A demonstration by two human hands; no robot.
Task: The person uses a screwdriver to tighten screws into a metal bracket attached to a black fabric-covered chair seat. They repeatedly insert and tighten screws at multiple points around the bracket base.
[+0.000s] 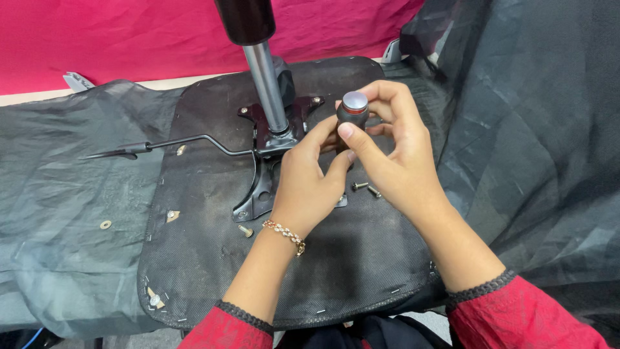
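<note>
Slippage is the nearest risk. A small dark cylinder with a silver cap and a red band is held above the upturned chair seat base, pinched between the fingertips of both hands: the left hand is closed on its lower body from below, and the right hand is wrapped around its upper part, thumb pressed against the side just under the cap. Both grips are therefore pressed together on the cylinder, not spread. Since only fingertips are engaged, the cylinder could be twisted out of the pinch and dropped onto the seat base, from which it could roll off the edge towards the lap or the floor.

2 loose bolts lie on the black fabric just beside the right palm, and 1 more bolt lies near the left wrist, beside the foot of the metal mounting plate. These could be brushed away by a wrist or by the bracelet and lost in the folds of the dark plastic sheeting around the seat.

The gas lift column stands upright out of the plate, close behind the hands, and the thin adjustment lever runs out to the left; knuckles could be knocked against either if the hands are jerked. Whether the cap is tight or loose cannot be told.
</note>
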